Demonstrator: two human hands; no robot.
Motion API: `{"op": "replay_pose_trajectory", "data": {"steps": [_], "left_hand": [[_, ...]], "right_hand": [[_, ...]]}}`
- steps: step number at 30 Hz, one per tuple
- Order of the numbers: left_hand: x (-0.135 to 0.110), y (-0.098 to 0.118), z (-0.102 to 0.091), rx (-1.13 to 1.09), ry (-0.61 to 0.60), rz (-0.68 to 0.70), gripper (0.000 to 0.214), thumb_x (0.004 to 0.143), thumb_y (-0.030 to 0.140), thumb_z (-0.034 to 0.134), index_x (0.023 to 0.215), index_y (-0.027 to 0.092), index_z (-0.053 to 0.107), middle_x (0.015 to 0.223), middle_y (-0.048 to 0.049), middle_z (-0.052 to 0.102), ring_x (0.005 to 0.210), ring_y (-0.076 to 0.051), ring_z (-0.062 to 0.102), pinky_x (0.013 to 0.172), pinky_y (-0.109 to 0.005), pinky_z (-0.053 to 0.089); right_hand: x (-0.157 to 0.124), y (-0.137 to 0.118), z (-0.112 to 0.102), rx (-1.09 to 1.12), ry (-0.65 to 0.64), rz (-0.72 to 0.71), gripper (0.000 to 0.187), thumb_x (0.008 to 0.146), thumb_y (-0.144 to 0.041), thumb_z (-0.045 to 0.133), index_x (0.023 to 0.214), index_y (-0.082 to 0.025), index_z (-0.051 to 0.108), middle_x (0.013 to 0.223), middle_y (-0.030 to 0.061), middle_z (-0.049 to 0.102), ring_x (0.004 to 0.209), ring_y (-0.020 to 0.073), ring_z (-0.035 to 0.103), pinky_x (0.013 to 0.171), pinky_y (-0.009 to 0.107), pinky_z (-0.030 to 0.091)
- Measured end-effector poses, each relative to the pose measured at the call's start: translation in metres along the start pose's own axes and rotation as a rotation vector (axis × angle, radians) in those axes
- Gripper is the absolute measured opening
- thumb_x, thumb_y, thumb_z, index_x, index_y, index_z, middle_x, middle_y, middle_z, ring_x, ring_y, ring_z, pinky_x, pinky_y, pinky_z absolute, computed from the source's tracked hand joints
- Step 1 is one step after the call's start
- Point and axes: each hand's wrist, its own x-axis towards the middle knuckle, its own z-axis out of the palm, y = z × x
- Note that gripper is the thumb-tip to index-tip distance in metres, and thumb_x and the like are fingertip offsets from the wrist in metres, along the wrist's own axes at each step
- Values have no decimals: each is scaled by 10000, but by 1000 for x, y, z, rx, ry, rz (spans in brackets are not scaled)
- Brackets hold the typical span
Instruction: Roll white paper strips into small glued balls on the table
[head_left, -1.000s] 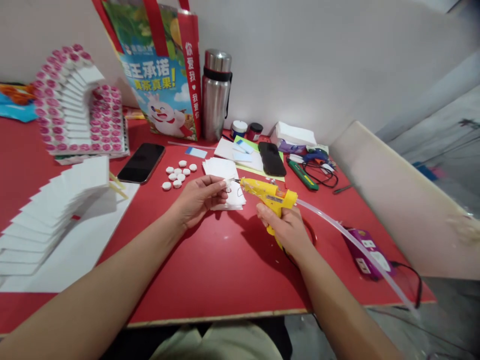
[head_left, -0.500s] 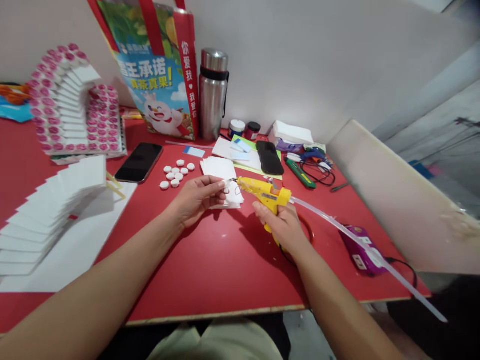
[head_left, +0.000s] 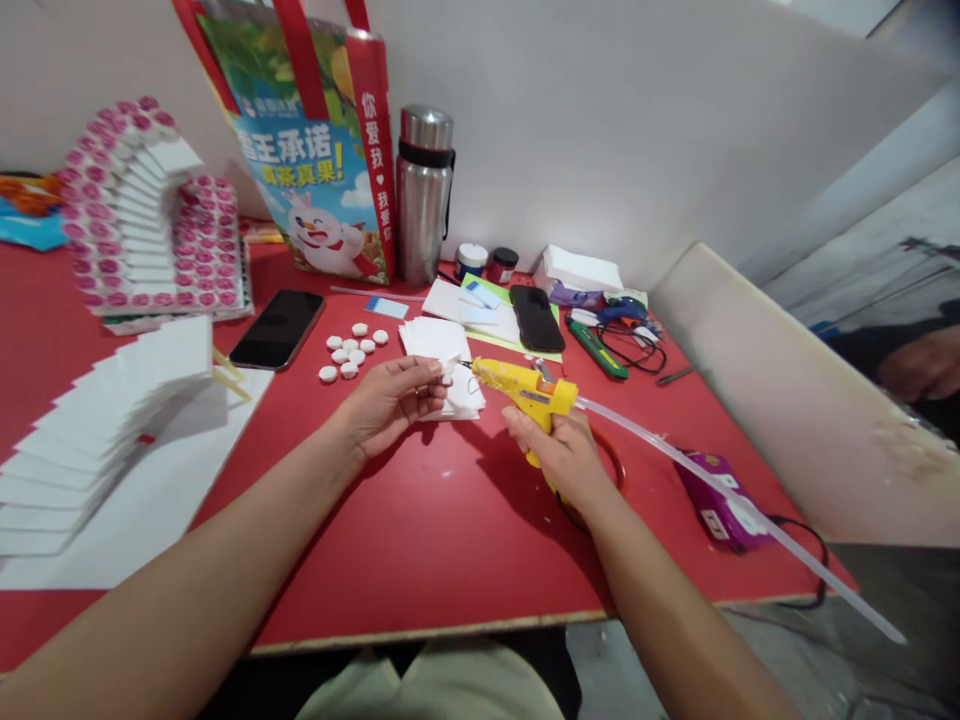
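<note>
My right hand grips a yellow glue gun by its handle, with a long clear glue stick trailing from its back to the right. The nozzle points left at a small white piece pinched in the fingers of my left hand. Both hands hover over a stack of white cards on the red table. Several white round caps lie just left of the cards.
Fanned white cards and cards with pink caps fill the left. A black phone, printed bag, steel flask, second phone, small jars, tools and cables and a purple device stand around.
The view has shifted slightly. My hands and the glue gun stay almost where they were, the nozzle still at the small white piece.
</note>
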Motion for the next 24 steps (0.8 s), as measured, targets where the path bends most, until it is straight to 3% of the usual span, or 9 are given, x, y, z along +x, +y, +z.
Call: {"op": "replay_pose_trajectory", "data": {"steps": [3, 7, 11, 15, 19, 24], "left_hand": [[0, 1, 1, -36, 2, -35, 81, 768, 63, 775, 812, 80, 709, 723, -65, 705, 613, -107, 676, 607, -183, 590], [-1, 1, 2, -61, 3, -59, 51, 789, 73, 756, 810, 71, 709, 749, -80, 709, 624, -106, 674, 606, -180, 589], [-2, -1, 3, -12, -40, -44, 92, 773, 81, 779, 831, 69, 709, 749, -81, 713, 621, -108, 674, 606, -184, 583], [-4, -3, 5, 24, -113, -37, 161, 757, 140, 829, 841, 77, 707, 742, -65, 703, 635, -111, 669, 616, -196, 581], [-5, -4, 5, 52, -118, -33, 202, 740, 168, 855, 849, 83, 708, 749, -56, 702, 645, -105, 664, 633, -201, 579], [-5, -4, 6, 70, -117, -23, 208, 737, 183, 861, 846, 88, 711, 764, -52, 700, 655, -99, 657, 635, -198, 569]], "right_hand": [[1, -2, -4, -17, 36, 54, 494, 912, -599, 620, 608, -214, 562, 565, -10, 533, 548, 140, 489, 555, 277, 382], [5, 5, -28, -83, 196, 101, 487, 884, -611, 642, 626, -199, 621, 607, 14, 605, 579, 151, 539, 585, 291, 413], [9, 36, -68, -312, 295, 149, 503, 871, -625, 633, 595, -206, 604, 556, 22, 587, 574, 180, 550, 590, 322, 408], [11, 69, -98, -429, 330, 284, 524, 840, -676, 627, 601, -209, 612, 515, 24, 563, 518, 190, 516, 530, 330, 369], [10, 78, -105, -529, 330, 316, 549, 841, -702, 598, 571, -224, 576, 485, 20, 511, 520, 195, 491, 546, 339, 356], [9, 76, -105, -632, 310, 373, 560, 843, -721, 540, 543, -250, 491, 534, 64, 529, 663, 270, 587, 642, 377, 417]]}}
